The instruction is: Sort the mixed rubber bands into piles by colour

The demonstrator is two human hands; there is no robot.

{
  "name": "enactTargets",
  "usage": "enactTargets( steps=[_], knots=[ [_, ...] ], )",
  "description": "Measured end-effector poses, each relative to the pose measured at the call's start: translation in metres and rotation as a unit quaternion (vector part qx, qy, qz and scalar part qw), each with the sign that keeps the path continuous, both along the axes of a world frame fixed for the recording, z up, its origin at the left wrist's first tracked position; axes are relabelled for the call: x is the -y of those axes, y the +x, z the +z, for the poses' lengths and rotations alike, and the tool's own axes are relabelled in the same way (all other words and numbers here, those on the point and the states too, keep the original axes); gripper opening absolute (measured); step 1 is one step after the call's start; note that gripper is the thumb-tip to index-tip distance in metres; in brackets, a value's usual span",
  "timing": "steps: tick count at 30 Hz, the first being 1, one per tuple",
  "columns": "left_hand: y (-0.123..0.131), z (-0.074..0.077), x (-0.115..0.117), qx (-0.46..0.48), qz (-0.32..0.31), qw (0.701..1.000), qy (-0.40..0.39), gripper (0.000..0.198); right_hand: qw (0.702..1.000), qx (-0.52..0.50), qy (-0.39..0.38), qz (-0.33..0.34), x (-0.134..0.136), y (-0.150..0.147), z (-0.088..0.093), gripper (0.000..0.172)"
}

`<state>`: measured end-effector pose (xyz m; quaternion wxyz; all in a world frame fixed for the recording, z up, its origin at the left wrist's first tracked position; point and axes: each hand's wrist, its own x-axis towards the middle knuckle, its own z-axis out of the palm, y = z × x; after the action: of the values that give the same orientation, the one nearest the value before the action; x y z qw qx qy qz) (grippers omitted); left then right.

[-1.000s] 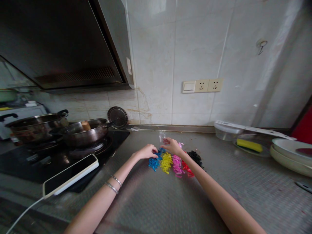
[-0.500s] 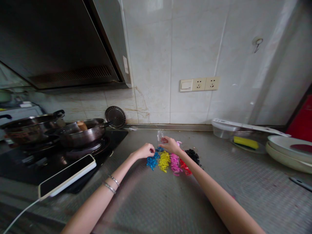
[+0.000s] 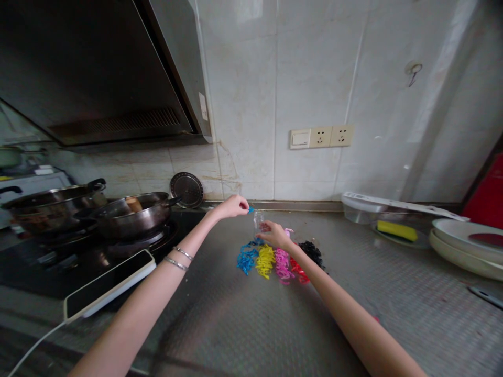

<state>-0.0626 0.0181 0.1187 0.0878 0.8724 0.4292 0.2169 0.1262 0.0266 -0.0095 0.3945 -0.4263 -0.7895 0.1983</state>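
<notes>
My left hand (image 3: 234, 206) pinches a small blue piece (image 3: 250, 209) just left of the mouth of a clear bottle (image 3: 257, 220). The fingers of my right hand (image 3: 274, 233) are wrapped round the bottle's lower part, which they partly hide. In front of the bottle, small strips lie in piles sorted by colour: blue (image 3: 246, 259), yellow (image 3: 265, 261), pink (image 3: 282, 264), red (image 3: 299, 271) and black (image 3: 311, 253). A few pale pink strips show behind my right hand.
A phone (image 3: 110, 283) with a cable lies at the left, beside a stove with two metal pans (image 3: 131, 222). At the right are a clear container (image 3: 361, 210), a yellow sponge (image 3: 396, 230), stacked plates (image 3: 463, 251) and a knife-like object (image 3: 485, 297).
My left hand has risen from the blue pile to beside the bottle's top, carrying a blue piece. My right hand has stayed nearly still at the bottle.
</notes>
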Motion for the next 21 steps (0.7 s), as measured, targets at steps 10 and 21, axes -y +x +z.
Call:
enactTargets(
  steps=[10,21],
  knots=[
    [0.025,0.006,-0.029,-0.075,-0.037,0.996,-0.001,0.021,1.000,0.008,0.002,-0.011,0.000,-0.002,0.000,0.036],
    [0.037,0.002,-0.038,-0.138,-0.058,0.988,-0.035,0.018,1.000,0.011,0.010,-0.009,0.000,-0.001,-0.001,0.036]
  ],
)
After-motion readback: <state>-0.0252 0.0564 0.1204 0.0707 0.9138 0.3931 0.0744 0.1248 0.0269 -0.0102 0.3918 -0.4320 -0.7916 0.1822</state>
